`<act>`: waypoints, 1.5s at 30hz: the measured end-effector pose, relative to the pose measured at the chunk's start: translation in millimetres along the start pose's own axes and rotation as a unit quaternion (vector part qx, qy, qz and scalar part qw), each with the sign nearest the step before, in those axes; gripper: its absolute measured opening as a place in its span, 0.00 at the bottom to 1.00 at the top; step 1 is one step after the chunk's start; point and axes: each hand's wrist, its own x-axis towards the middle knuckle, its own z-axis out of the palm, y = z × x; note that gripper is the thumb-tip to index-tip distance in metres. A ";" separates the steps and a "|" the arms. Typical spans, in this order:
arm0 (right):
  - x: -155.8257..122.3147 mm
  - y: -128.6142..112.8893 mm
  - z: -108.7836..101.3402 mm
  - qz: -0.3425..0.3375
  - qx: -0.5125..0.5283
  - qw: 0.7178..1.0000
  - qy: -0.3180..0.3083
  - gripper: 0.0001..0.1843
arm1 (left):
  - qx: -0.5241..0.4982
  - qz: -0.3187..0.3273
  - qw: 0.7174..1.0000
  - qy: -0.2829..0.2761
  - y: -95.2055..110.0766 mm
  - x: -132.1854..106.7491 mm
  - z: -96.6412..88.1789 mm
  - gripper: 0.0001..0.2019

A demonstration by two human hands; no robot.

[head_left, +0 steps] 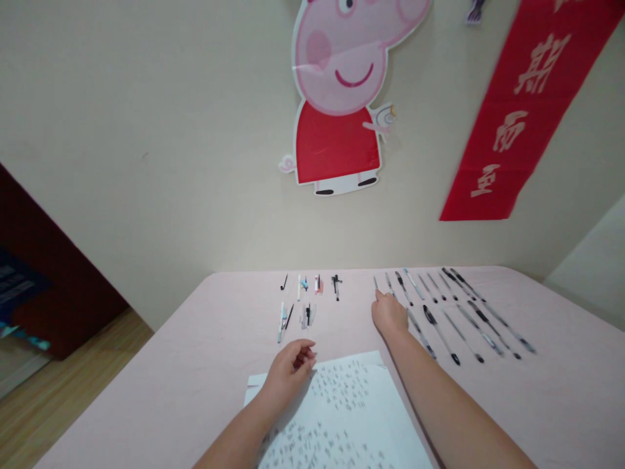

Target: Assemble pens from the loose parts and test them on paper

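My right hand [389, 315] reaches to the far middle of the table with its fingers closed at the near end of a slim pen [375, 282]. The rest of that pen points away toward the wall. My left hand [293, 365] rests over the top left edge of the written sheets of paper [361, 417], its fingers loosely curled and apart, with nothing seen in them. Just beyond it lie small groups of pen parts, among them a white-blue pen piece [280, 324], a black pen part [290, 317] and a black clip piece [308, 314].
Several pens, such as a black-capped pen [442, 334], lie in two slanted rows at the right. More small groups, including a pink piece [317, 284] and black parts [336, 286], sit along the back. The pink tabletop [161, 391] meets a wall [219, 215].
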 end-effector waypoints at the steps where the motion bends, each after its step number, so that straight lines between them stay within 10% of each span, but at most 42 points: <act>1: 0.1 -0.2 0.0 0.002 0.001 1.000 0.000 0.24 | 0.001 0.000 1.000 -0.001 0.2 -0.1 -0.1 0.13; 14: -2.2 -2.6 0.8 -0.014 0.025 0.999 0.036 0.22 | -0.002 -0.003 1.000 -0.002 -0.7 -0.3 -0.3 0.12; 25: -2.7 -34.3 10.1 -0.325 0.137 0.934 0.046 0.20 | 0.002 -0.007 1.000 -0.008 1.1 0.3 -0.1 0.12; 45: 29.0 -73.2 28.4 -0.286 0.134 0.948 -0.048 0.27 | -0.010 -0.008 1.000 0.009 4.3 0.0 0.2 0.12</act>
